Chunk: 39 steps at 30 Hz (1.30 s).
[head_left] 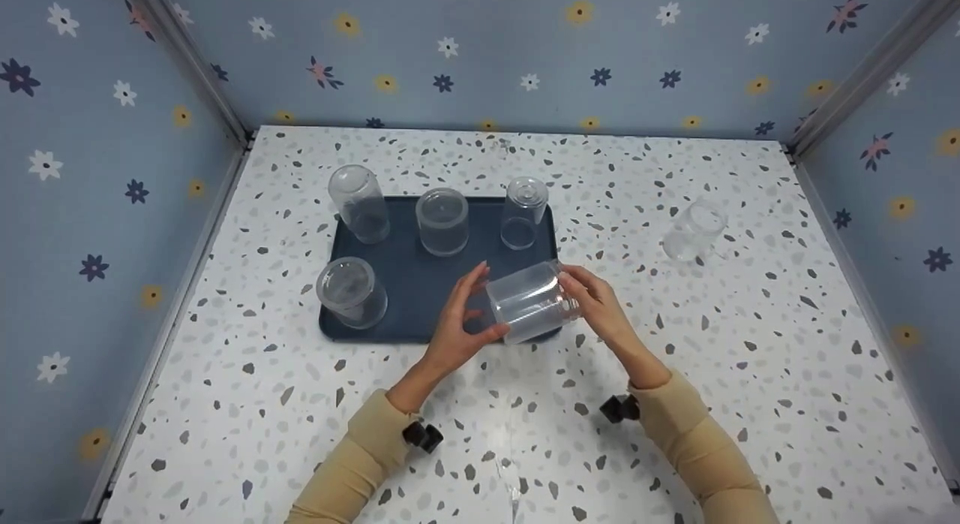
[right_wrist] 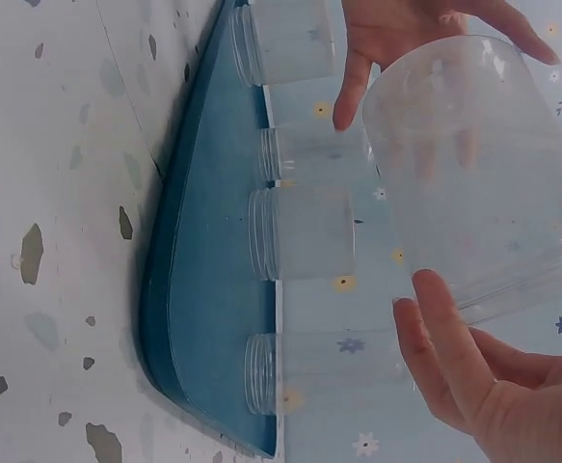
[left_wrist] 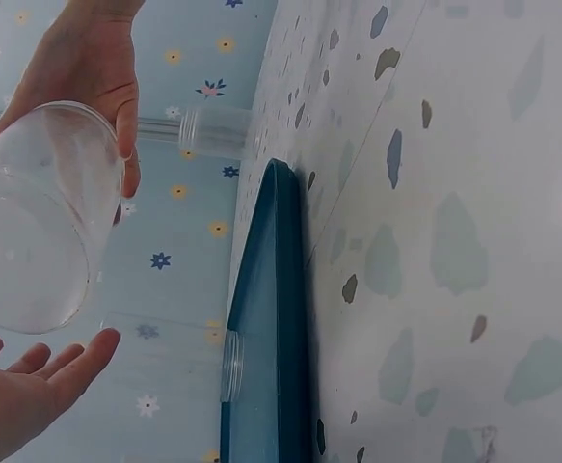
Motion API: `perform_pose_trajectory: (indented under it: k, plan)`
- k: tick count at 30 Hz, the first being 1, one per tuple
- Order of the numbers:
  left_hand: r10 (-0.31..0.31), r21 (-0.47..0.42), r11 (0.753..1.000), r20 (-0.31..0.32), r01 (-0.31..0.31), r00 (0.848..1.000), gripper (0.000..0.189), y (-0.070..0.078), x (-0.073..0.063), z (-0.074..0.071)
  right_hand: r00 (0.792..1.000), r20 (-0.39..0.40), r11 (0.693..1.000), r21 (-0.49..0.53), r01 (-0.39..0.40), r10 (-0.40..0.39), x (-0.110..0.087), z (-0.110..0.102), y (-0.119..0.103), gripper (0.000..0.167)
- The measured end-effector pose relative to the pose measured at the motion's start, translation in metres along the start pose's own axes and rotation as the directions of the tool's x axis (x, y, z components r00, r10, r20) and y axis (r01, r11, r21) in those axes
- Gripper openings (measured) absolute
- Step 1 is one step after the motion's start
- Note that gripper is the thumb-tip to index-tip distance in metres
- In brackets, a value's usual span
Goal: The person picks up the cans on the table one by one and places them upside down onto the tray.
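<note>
A wide clear jar is held tilted on its side above the front right corner of the dark blue tray. My right hand grips it at the threaded mouth end, fingers on one side and thumb on the other. Around the closed end my left hand is spread, its thumb overlapping the jar's edge in the head view. The left wrist view shows the left hand's fingers extended just below the jar's base.
Upside down on the tray stand a tall jar, a short jar, a narrow jar and a wide jar at front left. Another clear jar stands on the speckled table at right. Flowered panels enclose the table.
</note>
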<state>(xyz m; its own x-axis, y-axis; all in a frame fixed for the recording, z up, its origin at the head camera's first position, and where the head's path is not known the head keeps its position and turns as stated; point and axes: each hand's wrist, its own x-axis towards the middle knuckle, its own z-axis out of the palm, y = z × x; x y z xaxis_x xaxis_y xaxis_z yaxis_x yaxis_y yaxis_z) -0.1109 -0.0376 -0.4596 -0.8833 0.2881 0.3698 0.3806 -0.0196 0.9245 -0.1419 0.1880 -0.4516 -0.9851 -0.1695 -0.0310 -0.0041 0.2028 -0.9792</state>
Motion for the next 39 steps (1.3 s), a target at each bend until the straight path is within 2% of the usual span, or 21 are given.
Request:
perform_pose_trajectory:
  k: [6, 14, 23, 32, 35, 39]
  plan:
    - [0.016, -0.014, 1.0, 0.003, -0.016, 1.0, 0.089, 0.0, -0.001, 0.001, 0.999, 0.017, 0.999, -0.017, -0.04, 0.04, -0.003, 0.005, 0.002, 0.045]
    - [0.019, -0.032, 0.999, 0.0, -0.019, 1.0, 0.083, 0.001, -0.004, 0.001, 0.997, 0.011, 0.997, -0.002, -0.071, 0.071, -0.005, 0.011, 0.004, 0.041]
    - [0.066, -0.022, 0.998, -0.031, -0.067, 0.997, 0.072, -0.003, -0.005, 0.001, 0.999, 0.015, 0.996, 0.083, -0.038, 0.037, -0.007, 0.012, 0.006, 0.04]
    - [0.123, 0.034, 0.992, -0.058, -0.122, 0.991, 0.067, -0.001, -0.006, 0.002, 0.995, 0.096, 0.99, 0.139, -0.029, 0.016, -0.008, 0.01, 0.011, 0.047]
    - [0.124, 0.095, 0.989, -0.077, -0.117, 0.989, 0.067, -0.013, -0.006, 0.001, 0.993, 0.114, 0.99, 0.142, -0.015, -0.001, -0.008, 0.01, 0.013, 0.05]
    - [0.125, 0.189, 0.977, -0.114, -0.102, 0.986, 0.068, -0.032, -0.005, -0.003, 0.993, 0.11, 0.995, 0.089, 0.034, -0.044, -0.005, 0.006, 0.011, 0.042]
